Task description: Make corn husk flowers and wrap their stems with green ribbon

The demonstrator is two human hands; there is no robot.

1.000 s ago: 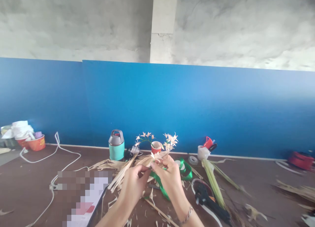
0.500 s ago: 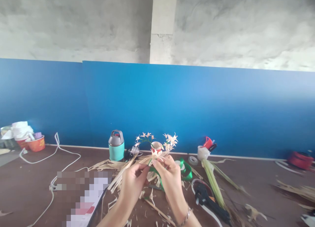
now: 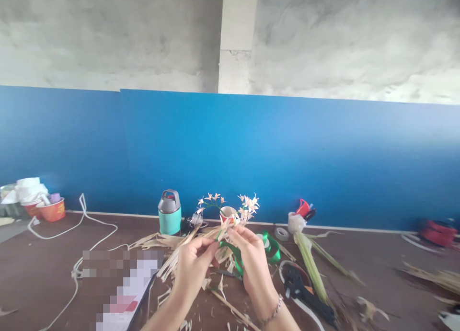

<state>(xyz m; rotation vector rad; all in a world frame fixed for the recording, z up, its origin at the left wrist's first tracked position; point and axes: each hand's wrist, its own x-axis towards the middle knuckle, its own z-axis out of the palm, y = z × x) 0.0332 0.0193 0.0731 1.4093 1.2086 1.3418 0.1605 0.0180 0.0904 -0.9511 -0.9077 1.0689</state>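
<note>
My left hand point(image 3: 197, 260) is closed, thumb and fingers pinching a thin green stem just left of the middle. Close to its right, my right hand point(image 3: 248, 250) has its thumb and fingertips together on a small pale husk flower point(image 3: 224, 227) at the stem's top. A green ribbon point(image 3: 235, 255) hangs between the two hands. Behind them stands a red and white paper cup point(image 3: 228, 213), with sprays of pale flowers point(image 3: 248, 206) on both sides. Loose husk strips point(image 3: 172, 259) lie under and around my hands.
A teal flask point(image 3: 170, 216) stands at the back left, beyond a white cable point(image 3: 97, 224). On the right are a black glue gun point(image 3: 302, 288), a green husk bundle point(image 3: 309, 264), a tape roll point(image 3: 281, 233) and a white cup point(image 3: 296, 222). Red buckets point(image 3: 52, 210) sit far left.
My right hand has shifted slightly, its fingers now straighter on the flower, which is more covered. The green ribbon hangs in a wider curve. My left hand is almost unmoved.
</note>
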